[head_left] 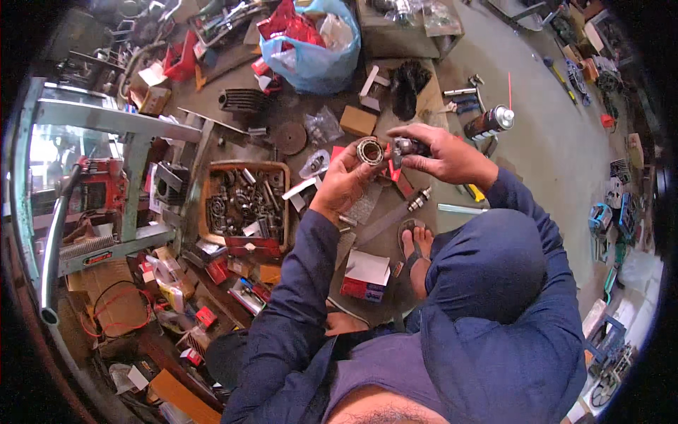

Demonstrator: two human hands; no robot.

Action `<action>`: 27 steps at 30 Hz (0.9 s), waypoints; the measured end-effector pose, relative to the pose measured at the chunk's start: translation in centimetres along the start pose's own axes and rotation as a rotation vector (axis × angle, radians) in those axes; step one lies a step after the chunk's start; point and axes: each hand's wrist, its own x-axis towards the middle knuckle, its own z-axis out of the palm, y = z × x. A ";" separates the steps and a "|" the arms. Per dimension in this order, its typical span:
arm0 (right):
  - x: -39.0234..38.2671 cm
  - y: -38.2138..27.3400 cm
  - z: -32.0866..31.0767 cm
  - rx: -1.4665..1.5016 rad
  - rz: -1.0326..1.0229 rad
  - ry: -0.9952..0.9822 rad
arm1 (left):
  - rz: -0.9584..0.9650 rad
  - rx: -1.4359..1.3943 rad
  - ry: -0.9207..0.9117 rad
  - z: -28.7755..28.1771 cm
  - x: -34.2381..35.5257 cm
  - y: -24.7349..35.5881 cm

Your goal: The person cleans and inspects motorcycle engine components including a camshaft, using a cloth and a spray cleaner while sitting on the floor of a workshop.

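Clock taken from the ring bearing, 12 toward the top edge.

Both hands busy, up close together over the floor clutter, not touching as far as visible. Left hand (pixel 339 185) comes in from 7, half closed, thumb and fingers pinching the ring bearing (pixel 361 151) by its rim; open face turned up, inside looks brownish. Right hand (pixel 452 155) reaches in from 3, palm side toward the left hand, thumb below and fingers above, pinching a dark metal part (pixel 408 147) between them. Part sits at 3, just beside the bearing; exact shape half hidden by the fingers, and can't tell if the two pieces touch.

Around: small brown box (pixel 358 121) just off 12, toward 11. Blue plastic bag (pixel 311 71) at 11, farther out, red packaging in it. Black plastic bag (pixel 409 92) at 1. Blue-handled pliers (pixel 462 106) at 2. Spray can (pixel 484 125) between 2 and 3, red straw up. Metal shaft (pixel 419 199) between 4 and 5, on the floor. Sandalled foot (pixel 418 244) at 5. White-topped box (pixel 367 268) at 6, sides red and blue. Tray (pixel 244 165) of loose metal parts at 8. Brown disc (pixel 289 138) at 9. Finned block (pixel 240 99) near 10.
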 end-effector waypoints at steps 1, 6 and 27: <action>0.5 -1.4 -0.5 -0.011 0.028 0.003 | 0.009 0.010 -0.013 0.6 0.1 0.4; 2.9 -4.9 -2.2 -0.106 -0.027 0.001 | 0.185 0.184 -0.016 3.0 0.1 3.5; 8.7 -20.2 -5.6 -0.154 -0.515 0.033 | 0.622 1.061 0.223 16.5 -6.8 20.5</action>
